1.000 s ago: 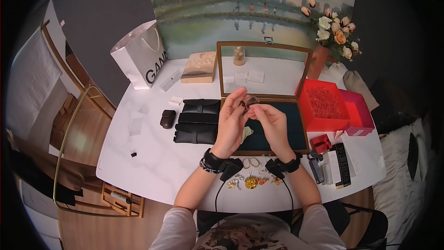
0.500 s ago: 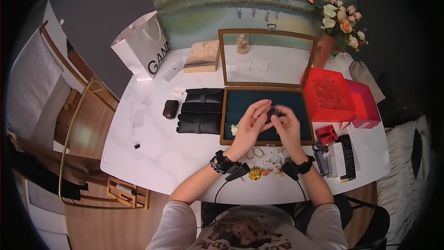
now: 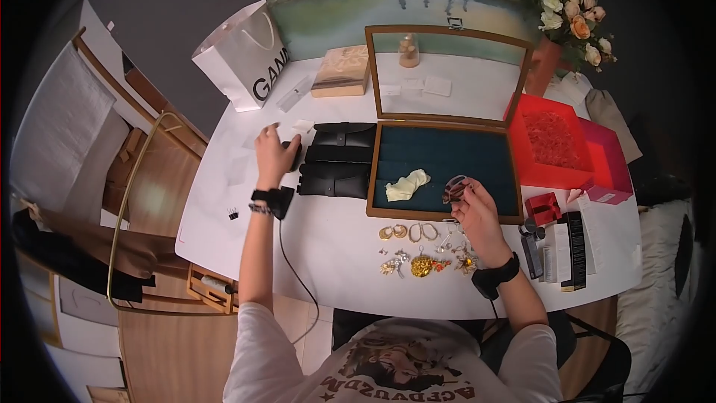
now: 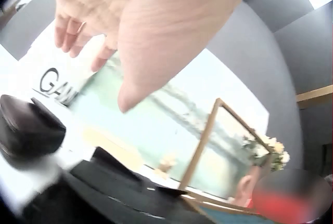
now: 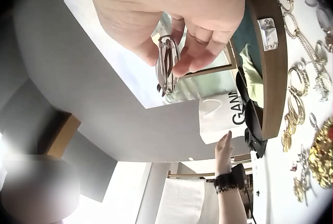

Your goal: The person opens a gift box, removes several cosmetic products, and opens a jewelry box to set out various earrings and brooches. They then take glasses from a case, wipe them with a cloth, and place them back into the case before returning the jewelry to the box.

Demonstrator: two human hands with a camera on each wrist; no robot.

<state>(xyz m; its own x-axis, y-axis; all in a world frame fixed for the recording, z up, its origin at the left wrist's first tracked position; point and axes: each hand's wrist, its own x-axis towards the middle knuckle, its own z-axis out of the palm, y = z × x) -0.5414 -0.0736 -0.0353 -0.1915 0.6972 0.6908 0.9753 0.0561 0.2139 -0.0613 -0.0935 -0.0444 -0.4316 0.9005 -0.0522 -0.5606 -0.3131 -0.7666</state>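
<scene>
My right hand (image 3: pixel 481 222) pinches a small dark item with thin shiny rims (image 3: pixel 454 189), which looks like folded glasses, above the right part of the wooden case's green lining (image 3: pixel 418 149). In the right wrist view, thumb and fingertips hold that item (image 5: pixel 167 65) by its upper end. On the left, my left hand (image 3: pixel 272 155), fingers spread and holding nothing, is beside a small dark brown pouch (image 3: pixel 293 157). The left wrist view shows this pouch (image 4: pixel 31 130) apart from the fingers. A pale yellow cloth (image 3: pixel 407 185) lies crumpled in the case.
Two black pouches (image 3: pixel 335 180) lie left of the case, whose glass lid stands raised. Jewellery (image 3: pixel 421 266) lies along its front. To the right are a red box (image 3: pixel 548 138), a vase of flowers and small cartons (image 3: pixel 573 250); a white bag (image 3: pixel 242 60) stands back left.
The hands, together around the dark item before, have parted. My left hand has moved left to the brown pouch; my right hand keeps the item. The head view has shifted.
</scene>
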